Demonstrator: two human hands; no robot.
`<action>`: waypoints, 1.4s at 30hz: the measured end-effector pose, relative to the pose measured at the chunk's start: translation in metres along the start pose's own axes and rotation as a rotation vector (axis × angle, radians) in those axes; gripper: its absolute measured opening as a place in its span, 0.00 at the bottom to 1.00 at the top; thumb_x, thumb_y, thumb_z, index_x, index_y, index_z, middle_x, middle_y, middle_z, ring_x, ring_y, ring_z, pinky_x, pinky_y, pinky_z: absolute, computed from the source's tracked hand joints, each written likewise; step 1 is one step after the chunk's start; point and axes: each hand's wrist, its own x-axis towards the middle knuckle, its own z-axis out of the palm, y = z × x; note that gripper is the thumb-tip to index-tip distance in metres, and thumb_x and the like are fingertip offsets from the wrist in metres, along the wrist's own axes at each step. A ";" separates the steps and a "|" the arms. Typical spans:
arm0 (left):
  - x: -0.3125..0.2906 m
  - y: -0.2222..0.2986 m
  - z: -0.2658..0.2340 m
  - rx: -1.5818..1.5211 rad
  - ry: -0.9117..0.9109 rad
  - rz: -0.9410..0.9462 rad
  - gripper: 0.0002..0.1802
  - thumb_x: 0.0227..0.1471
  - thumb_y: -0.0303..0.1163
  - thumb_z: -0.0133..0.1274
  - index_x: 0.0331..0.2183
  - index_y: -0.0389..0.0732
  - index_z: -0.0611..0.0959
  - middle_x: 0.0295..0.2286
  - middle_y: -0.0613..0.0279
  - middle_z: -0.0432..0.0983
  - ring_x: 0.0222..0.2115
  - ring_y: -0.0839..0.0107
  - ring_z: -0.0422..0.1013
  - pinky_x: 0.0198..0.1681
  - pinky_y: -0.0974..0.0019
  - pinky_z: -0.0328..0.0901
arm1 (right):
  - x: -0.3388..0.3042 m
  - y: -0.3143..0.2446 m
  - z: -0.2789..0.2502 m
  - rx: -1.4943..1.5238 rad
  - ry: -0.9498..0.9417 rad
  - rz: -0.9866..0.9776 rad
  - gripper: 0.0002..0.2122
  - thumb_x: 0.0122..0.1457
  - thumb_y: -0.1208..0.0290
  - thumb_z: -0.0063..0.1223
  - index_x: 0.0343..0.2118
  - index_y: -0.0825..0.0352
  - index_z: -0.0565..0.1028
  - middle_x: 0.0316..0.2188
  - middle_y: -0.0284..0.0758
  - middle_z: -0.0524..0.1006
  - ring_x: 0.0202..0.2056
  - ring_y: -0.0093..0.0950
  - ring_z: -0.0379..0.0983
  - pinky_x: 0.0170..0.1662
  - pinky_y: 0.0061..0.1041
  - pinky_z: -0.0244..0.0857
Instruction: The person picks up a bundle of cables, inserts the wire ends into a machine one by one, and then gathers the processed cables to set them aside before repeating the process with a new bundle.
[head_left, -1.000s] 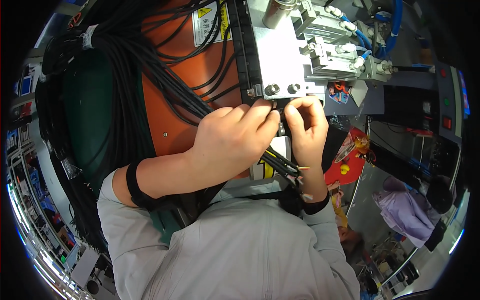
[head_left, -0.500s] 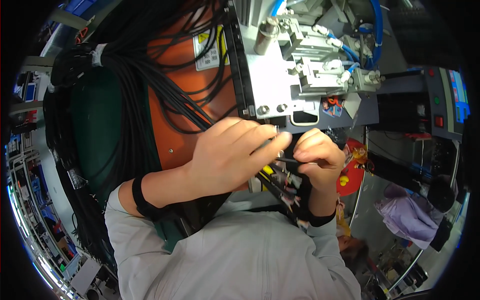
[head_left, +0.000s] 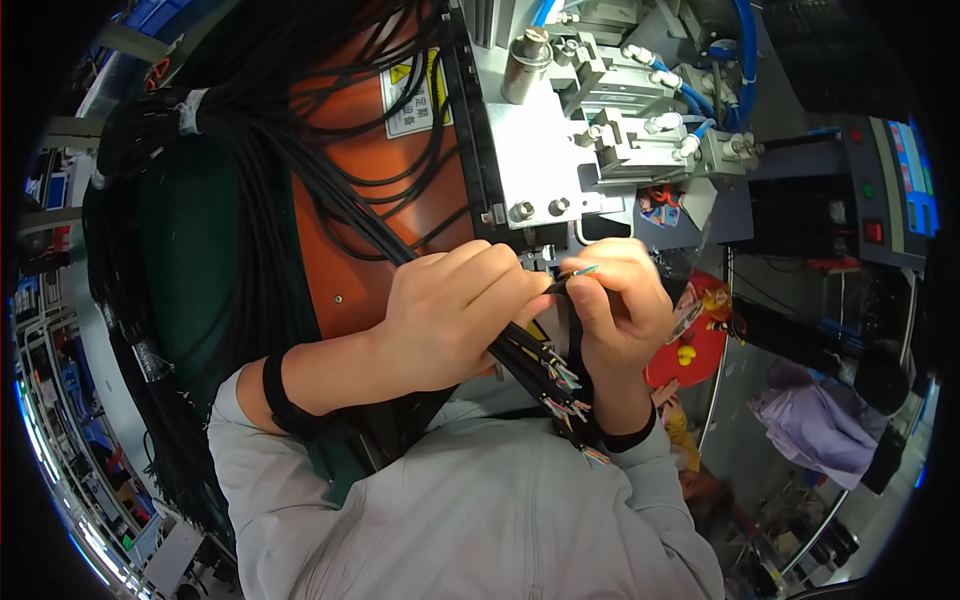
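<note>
My left hand [head_left: 460, 312] is closed around black cables that come down from the upper left. Several cable ends with coloured wires [head_left: 565, 380] fan out below it, above my lap. Between the two hands runs one black cable end [head_left: 563, 284], and thin coloured wires [head_left: 587, 271] stick out of its tip. My right hand [head_left: 628, 305] pinches this end between thumb and fingers, close beside the left fingertips. The left fingertips partly hide the cable.
A metal fixture [head_left: 625, 110] with cylinders and blue air hoses [head_left: 748, 60] stands just beyond my hands. A thick bundle of black cables [head_left: 260, 190] hangs over an orange surface [head_left: 350, 290] at left. A control box with a red switch [head_left: 874, 232] is at right. Someone's hand [head_left: 665, 393] shows beside a red surface [head_left: 680, 350].
My right hand has moved left, nearer to the left hand. Coloured wires now show at the pinched cable's tip. The lower cable ends hang more plainly in view.
</note>
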 end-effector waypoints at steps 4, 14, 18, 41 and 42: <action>0.002 0.001 0.000 -0.016 -0.051 -0.002 0.09 0.41 0.29 0.57 0.25 0.40 0.74 0.21 0.65 0.63 0.17 0.71 0.63 0.16 0.68 0.56 | 0.002 0.001 0.001 0.273 0.041 0.204 0.08 0.41 0.85 0.63 0.25 0.71 0.75 0.25 0.37 0.75 0.27 0.26 0.71 0.32 0.22 0.64; 0.003 0.006 0.000 0.018 -0.041 -0.034 0.09 0.40 0.29 0.58 0.24 0.40 0.73 0.20 0.63 0.64 0.16 0.69 0.63 0.15 0.68 0.56 | 0.001 0.000 0.003 0.165 0.113 0.161 0.09 0.39 0.85 0.64 0.23 0.70 0.75 0.23 0.35 0.74 0.27 0.24 0.69 0.31 0.21 0.62; 0.004 0.004 0.000 -0.049 -0.060 -0.050 0.08 0.41 0.26 0.58 0.22 0.38 0.74 0.17 0.63 0.67 0.15 0.67 0.63 0.15 0.67 0.56 | 0.001 0.006 -0.002 0.246 0.068 0.062 0.09 0.39 0.85 0.64 0.23 0.70 0.75 0.23 0.35 0.74 0.27 0.24 0.69 0.31 0.21 0.63; 0.007 -0.001 0.000 -0.068 -0.071 0.067 0.10 0.42 0.30 0.59 0.27 0.36 0.78 0.19 0.64 0.65 0.17 0.71 0.66 0.15 0.69 0.57 | 0.001 -0.001 -0.021 0.970 -0.246 0.658 0.06 0.47 0.82 0.57 0.24 0.68 0.71 0.26 0.35 0.72 0.28 0.24 0.67 0.32 0.22 0.61; 0.005 -0.001 0.002 -0.083 -0.058 0.046 0.09 0.41 0.30 0.59 0.27 0.36 0.78 0.19 0.64 0.65 0.17 0.71 0.66 0.15 0.69 0.57 | -0.002 0.000 -0.018 0.968 -0.246 0.659 0.06 0.47 0.82 0.57 0.24 0.68 0.71 0.26 0.35 0.72 0.28 0.24 0.67 0.32 0.22 0.61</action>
